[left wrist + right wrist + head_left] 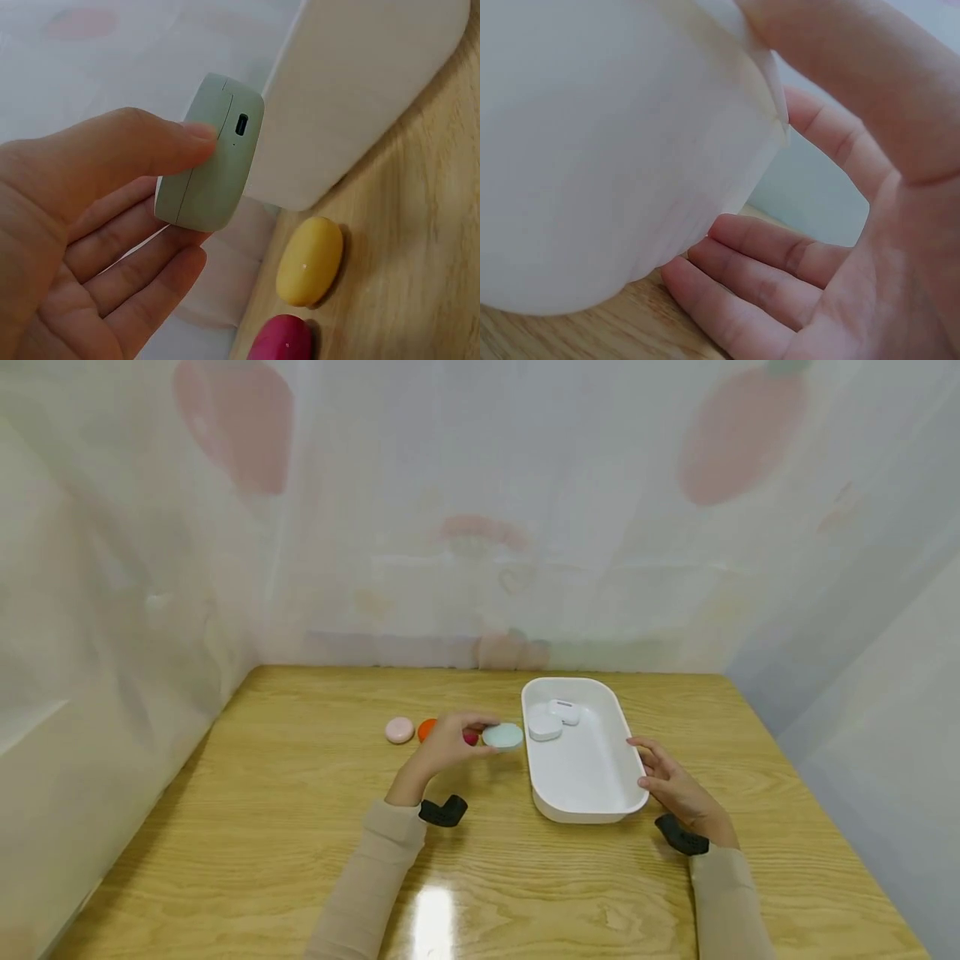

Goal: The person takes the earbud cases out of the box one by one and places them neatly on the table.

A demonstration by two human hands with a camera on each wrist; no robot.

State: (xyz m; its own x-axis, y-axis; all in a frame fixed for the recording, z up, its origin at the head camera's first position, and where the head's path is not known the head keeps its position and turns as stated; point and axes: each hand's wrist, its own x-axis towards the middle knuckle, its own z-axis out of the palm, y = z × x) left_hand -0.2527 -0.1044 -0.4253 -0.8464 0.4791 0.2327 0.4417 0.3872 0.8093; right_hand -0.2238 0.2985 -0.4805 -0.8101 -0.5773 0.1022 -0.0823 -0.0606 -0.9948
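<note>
My left hand (448, 743) pinches a mint-green earbud charging case (502, 737) between thumb and fingers, just left of the white tray (585, 817). In the left wrist view the case (217, 180) shows a charging port on its edge and a thin lid seam. On the tray's right side, my right hand (675, 785) holds the rim with the thumb, while its fingers touch the outer wall, as the right wrist view shows. Inside the tray, towards the far left, sit a rounded white case (545, 727) and a smaller white case (566, 712).
Left of the tray, a pale pink round case (399, 730) and an orange one (426, 729) lie on the wooden table (247, 827). A magenta case (283, 341) and a yellow one (310, 262) lie near the tray. A printed curtain (480, 485) hangs behind.
</note>
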